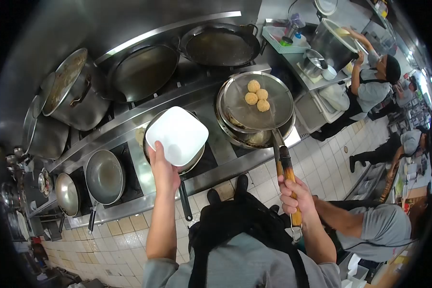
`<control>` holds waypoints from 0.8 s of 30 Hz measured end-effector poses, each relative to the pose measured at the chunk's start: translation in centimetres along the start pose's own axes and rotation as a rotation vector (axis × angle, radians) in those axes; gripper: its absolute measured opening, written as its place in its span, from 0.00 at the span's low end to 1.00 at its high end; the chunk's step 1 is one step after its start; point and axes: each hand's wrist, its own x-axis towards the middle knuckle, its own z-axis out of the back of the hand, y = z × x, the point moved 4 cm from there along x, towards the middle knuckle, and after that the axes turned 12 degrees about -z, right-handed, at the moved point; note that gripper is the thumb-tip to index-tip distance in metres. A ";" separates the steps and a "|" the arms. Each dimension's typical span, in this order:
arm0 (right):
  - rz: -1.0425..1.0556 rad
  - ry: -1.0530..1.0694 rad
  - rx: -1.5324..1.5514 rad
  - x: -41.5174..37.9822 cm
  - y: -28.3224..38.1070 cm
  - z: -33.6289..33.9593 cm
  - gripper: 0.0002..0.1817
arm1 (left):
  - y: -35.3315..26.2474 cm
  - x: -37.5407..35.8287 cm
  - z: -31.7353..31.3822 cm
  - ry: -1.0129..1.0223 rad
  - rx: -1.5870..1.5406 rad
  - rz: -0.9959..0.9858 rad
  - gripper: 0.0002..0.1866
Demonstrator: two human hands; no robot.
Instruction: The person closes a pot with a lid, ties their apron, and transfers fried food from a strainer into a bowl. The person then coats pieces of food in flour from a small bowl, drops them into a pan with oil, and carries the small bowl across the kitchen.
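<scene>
My left hand (165, 172) is closed on the near edge of a white square bowl (177, 134), with nothing visible inside it. The bowl overlaps a frying pan (195, 165) on the stove in this view. In my right hand (296, 196) is the wooden handle of a round mesh strainer (240, 109), the fingers wrapped round the grip. Several golden breaded balls (257, 97) sit together on the mesh. Below the strainer a wide metal pan (254, 140) shows partly, mostly hidden by it.
Two large dark pans (149, 69) and tall stockpots (79, 105) line the back of the stove. A frying pan (105, 177) lies to the left. At the right, a person (372, 91) handles a big pot (333, 45); another person's arm (338, 216) is close beside my right arm.
</scene>
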 end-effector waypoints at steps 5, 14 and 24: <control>0.016 -0.005 -0.166 -2.0 3.6 1.0 0.14 | 2.2 1.9 -4.2 0.028 0.117 0.033 0.25; -0.111 0.051 -0.496 0.2 10.4 2.2 0.17 | 5.2 4.5 -12.7 0.118 0.134 0.048 0.28; -0.088 -0.018 -0.632 3.0 12.2 -1.4 0.14 | 7.0 8.2 -12.8 0.076 0.118 0.107 0.25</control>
